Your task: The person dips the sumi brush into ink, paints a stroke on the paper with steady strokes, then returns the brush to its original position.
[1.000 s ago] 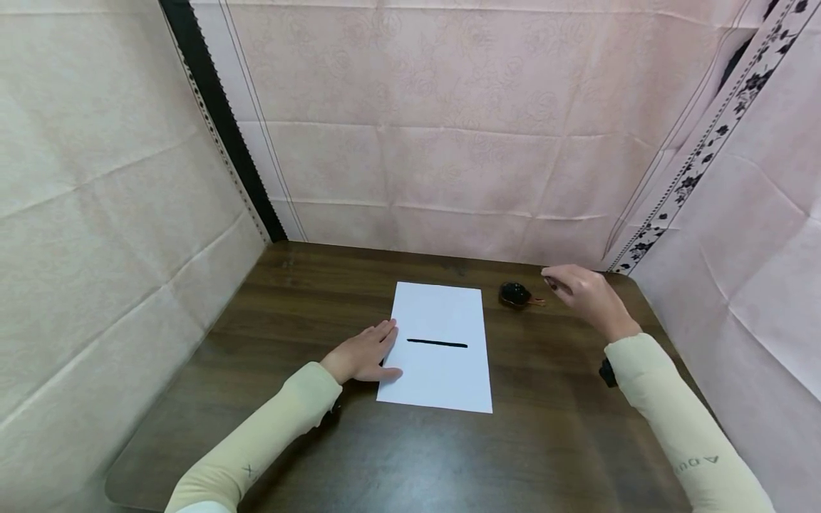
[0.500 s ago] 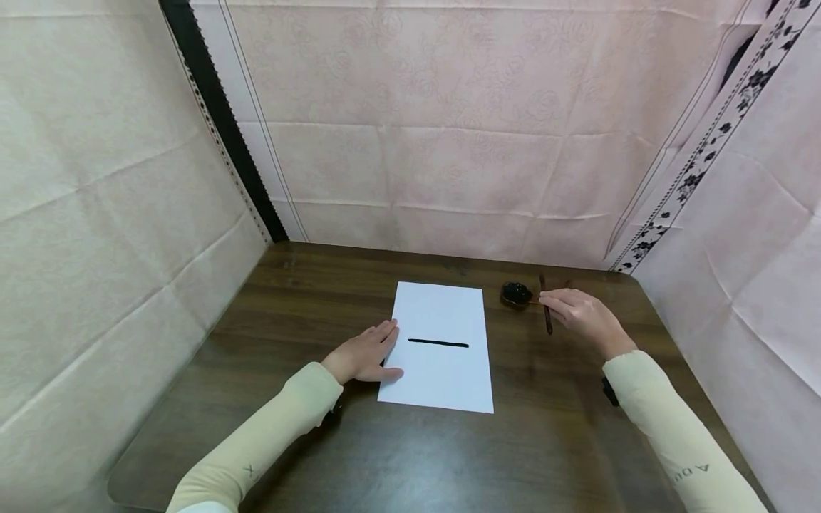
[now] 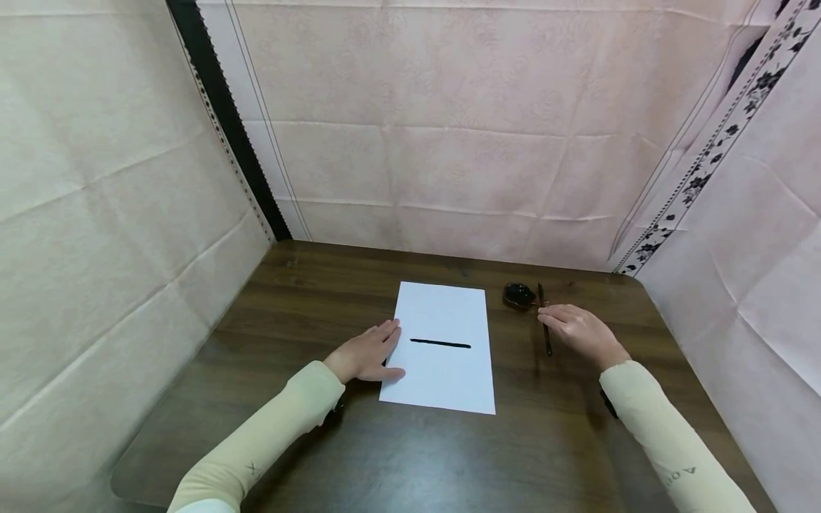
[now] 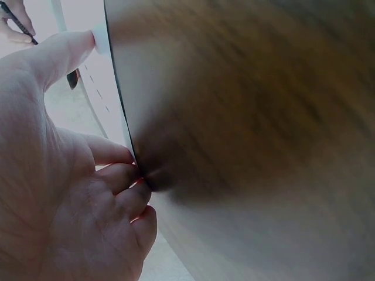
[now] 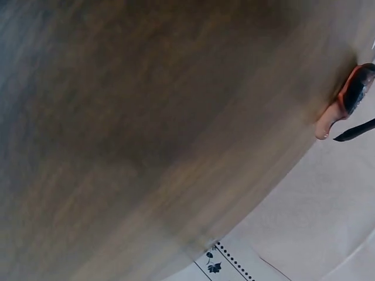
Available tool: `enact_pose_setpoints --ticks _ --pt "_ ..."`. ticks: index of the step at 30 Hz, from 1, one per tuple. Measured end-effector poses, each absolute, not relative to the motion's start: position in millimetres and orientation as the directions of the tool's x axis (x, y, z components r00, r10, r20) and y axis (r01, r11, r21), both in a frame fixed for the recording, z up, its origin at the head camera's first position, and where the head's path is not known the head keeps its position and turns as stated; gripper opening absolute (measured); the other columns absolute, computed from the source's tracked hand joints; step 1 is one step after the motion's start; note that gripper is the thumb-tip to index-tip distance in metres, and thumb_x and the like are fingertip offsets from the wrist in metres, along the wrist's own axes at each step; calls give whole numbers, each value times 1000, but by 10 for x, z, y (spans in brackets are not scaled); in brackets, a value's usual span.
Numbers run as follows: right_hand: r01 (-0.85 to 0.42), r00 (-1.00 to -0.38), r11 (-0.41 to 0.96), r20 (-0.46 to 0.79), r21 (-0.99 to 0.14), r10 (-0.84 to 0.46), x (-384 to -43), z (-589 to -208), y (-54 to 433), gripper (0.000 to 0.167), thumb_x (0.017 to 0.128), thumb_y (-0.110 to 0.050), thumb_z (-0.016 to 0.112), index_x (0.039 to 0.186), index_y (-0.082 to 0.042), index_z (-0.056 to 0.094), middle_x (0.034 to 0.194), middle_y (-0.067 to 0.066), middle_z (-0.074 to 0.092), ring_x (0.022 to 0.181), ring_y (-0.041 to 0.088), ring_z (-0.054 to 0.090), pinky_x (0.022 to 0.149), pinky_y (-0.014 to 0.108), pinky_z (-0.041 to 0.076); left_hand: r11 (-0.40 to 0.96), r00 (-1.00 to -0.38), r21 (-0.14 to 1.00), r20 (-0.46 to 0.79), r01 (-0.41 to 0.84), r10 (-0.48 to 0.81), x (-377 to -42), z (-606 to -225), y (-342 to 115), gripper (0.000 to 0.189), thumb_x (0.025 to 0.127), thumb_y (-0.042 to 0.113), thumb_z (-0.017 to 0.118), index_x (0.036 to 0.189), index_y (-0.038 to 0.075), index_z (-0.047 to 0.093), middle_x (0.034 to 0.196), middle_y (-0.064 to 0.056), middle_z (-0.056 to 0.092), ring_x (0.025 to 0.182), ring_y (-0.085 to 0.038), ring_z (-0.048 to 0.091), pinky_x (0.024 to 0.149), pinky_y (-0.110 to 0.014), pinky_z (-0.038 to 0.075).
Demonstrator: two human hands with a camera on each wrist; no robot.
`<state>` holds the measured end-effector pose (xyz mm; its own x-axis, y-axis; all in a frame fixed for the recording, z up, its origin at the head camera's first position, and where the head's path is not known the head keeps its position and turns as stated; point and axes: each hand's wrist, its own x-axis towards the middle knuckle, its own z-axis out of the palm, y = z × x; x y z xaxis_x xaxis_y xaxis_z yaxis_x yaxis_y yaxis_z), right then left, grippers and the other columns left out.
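A white sheet of paper [image 3: 442, 306] lies on the table, with one black horizontal stroke [image 3: 440, 343] across its middle. My left hand [image 3: 367, 354] rests on the sheet's left edge, thumb spread from the fingers. Its palm [image 4: 70, 193] fills the left of the left wrist view. To the right of the paper, my right hand [image 3: 584, 333] pinches a slim dark brush [image 3: 547, 338]. A black pointed brush tip [image 5: 354, 130] shows in the right wrist view, close to the handle of the ink dish [image 3: 518, 295]. The right hand itself is outside that view.
The small dish [image 5: 356, 88] is reddish-brown with glossy black inside and a short handle. The dark wooden table [image 3: 308, 292] ends at a pale cloth wall [image 3: 410, 142] behind, with more cloth at left and right.
My right hand has come slightly towards me and turned. The brush, mostly hidden at first, now shows lengthwise beside the dish. The left hand stays on the paper.
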<state>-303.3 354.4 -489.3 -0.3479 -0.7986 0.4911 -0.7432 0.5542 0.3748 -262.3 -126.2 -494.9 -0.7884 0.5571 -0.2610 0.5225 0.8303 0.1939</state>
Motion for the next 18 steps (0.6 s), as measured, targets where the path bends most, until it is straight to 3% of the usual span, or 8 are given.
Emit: enact_pose_setpoints --ticks 10,18 --pt "-717 -392 569 441 403 -807 -2993 -4951 3554 52 62 15 84 113 3 75 117 17 78 102 31 77 83 45 64 836 -792 198 -267 512 549 -2609 -4916 -1246 94 102 63 54 168 2 23 179 -14 15 167 -30 15 135 -45 21" --pt "-711 -375 526 381 467 -845 -3007 -5025 3589 48 64 14 83 110 2 77 115 16 78 101 30 76 84 43 64 838 -794 183 -268 514 546 -2618 -4943 -1251 94 103 64 53 168 4 22 179 -13 14 167 -28 14 135 -43 20"
